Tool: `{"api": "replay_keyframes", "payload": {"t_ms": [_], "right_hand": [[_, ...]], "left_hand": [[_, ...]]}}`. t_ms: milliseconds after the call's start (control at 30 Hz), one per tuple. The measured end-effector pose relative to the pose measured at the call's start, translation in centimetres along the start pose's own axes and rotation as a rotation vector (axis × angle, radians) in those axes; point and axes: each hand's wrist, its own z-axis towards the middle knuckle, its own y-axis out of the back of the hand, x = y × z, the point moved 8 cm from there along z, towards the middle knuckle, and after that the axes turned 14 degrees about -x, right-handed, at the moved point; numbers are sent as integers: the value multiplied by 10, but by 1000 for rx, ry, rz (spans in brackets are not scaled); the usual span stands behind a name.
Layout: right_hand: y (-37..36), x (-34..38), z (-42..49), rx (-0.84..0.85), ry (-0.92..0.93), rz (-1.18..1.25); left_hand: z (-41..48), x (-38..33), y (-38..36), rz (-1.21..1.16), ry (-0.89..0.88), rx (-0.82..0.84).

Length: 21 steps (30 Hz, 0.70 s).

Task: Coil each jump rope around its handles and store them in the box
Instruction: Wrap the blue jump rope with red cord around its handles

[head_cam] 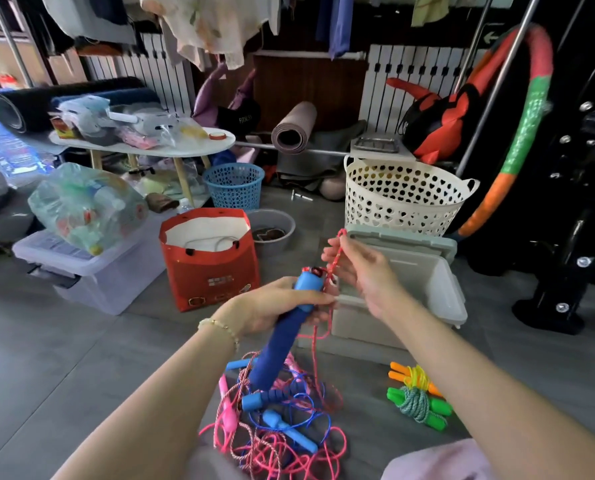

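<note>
Left hand [278, 304]: forearm in from lower left, grip wrapped round tilted blue handle [282, 344].
Right hand [361, 271]: raised beside handle top, grip pinching red rope [337, 252].
Box [358, 325]: open on floor [81, 341], just behind hands.
Rope pile [278, 424]: tangled below hands.
Coiled ropes [417, 400]: right of pile.

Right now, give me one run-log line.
left hand: grips blue handle | right hand: pinches red rope | box: open | coiled ropes: outside box
</note>
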Motion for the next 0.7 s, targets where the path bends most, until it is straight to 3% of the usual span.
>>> {"api": "replay_keyframes", "payload": {"t_ms": [67, 200, 333, 467, 567, 633, 700], "right_hand": [[-5, -3, -3, 42, -52, 75], [-26, -26, -22, 281, -340, 140], [-27, -70, -43, 485, -445, -219], [-1, -92, -54, 696, -428, -698], [6, -66, -26, 416, -323, -483], [5, -40, -11, 248, -224, -258], [0, -21, -6, 199, -152, -121]], "left_hand": [[4, -17, 3, -94, -83, -85], [8, -45, 15, -398, -160, -210], [13, -50, 45, -677, -194, -369], [14, -40, 93, -747, -243, -575], [17, -15, 84, -499, -82, -517], [16, 3, 55, -279, 24, -334], [12, 13, 21, -152, 54, -140]]}}
